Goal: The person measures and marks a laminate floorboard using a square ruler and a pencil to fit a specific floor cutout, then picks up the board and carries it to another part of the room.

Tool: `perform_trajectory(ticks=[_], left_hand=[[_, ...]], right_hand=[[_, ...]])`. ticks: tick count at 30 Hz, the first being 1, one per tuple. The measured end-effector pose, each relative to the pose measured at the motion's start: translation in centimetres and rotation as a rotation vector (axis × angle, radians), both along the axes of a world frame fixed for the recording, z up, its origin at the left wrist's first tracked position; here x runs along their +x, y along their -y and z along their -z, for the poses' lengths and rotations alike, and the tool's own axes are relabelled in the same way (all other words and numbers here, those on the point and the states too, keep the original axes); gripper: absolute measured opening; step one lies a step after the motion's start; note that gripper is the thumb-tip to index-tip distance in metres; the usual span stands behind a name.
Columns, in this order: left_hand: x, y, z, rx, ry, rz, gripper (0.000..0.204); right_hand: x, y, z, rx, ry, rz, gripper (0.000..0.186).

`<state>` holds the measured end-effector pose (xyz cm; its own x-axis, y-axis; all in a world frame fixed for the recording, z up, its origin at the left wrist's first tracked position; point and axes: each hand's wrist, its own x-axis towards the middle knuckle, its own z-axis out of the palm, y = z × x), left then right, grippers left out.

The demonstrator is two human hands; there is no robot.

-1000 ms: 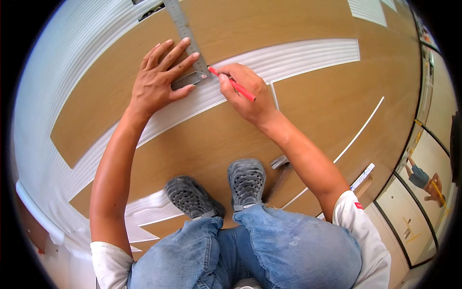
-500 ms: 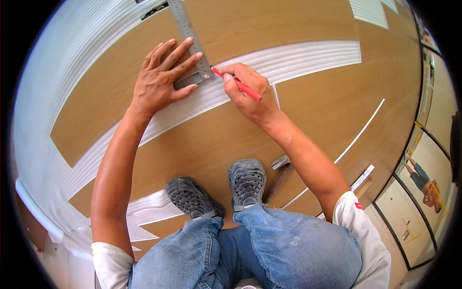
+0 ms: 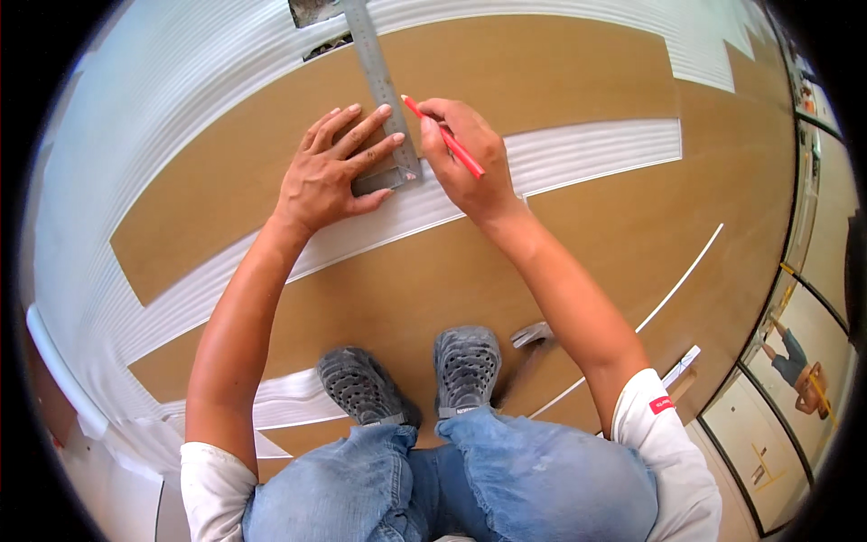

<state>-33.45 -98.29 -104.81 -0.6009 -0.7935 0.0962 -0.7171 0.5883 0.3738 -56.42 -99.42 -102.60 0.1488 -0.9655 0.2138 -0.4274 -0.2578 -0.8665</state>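
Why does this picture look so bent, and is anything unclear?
Head view: fisheye distortion bows the upper tan panel and blackens the corners; head view: white sheeting looks washed out; head view: the metal square has markings too small to read.

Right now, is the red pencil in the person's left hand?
No, the right hand holds the red pencil, while the left hand lies spread with fingertips on the metal square.

Rests left hand [image 3: 327,185] on metal square [image 3: 378,77] at near edge of brown board [image 3: 542,77]; holds red pencil [image 3: 461,149] in right hand [image 3: 471,167].
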Motion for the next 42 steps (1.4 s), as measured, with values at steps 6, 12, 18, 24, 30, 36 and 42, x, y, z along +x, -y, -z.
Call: perform_trajectory(ticks=[6, 12, 18, 24, 30, 36, 42], left_hand=[[0.1, 0.0, 0.0, -0.003, -0.030, -0.008, 0.068], [0.0, 0.1, 0.0, -0.002, -0.037, 0.000, 0.068], [0.3, -0.2, 0.2, 0.020, -0.013, 0.011, 0.073], [0.1, -0.1, 0.1, 0.015, 0.003, 0.018, 0.075], [1.1, -1.9, 1.0, -0.144, -0.074, 0.047, 0.056], [0.4, -9.2, -2.1, -0.056, -0.273, -0.136, 0.035], [-3.8, -15.1, -5.6, 0.081, -0.356, 0.075, 0.031]], right_hand=[[0.8, 1.7, 0.8, -0.038, -0.012, -0.033, 0.016], [0.7, 2.1, 0.8, -0.070, -0.004, -0.067, 0.015], [-1.1, -0.3, -1.8, 0.125, -0.105, -0.140, 0.013], [-1.7, -0.9, -3.5, 0.255, -0.050, -0.096, 0.016], [-2.0, -2.9, -5.9, 0.314, 0.020, 0.137, 0.021], [-3.8, -9.0, -4.7, 0.350, 0.098, 0.144, 0.027], [-2.0, -12.4, -5.0, 0.525, -0.023, 0.139, 0.036]])
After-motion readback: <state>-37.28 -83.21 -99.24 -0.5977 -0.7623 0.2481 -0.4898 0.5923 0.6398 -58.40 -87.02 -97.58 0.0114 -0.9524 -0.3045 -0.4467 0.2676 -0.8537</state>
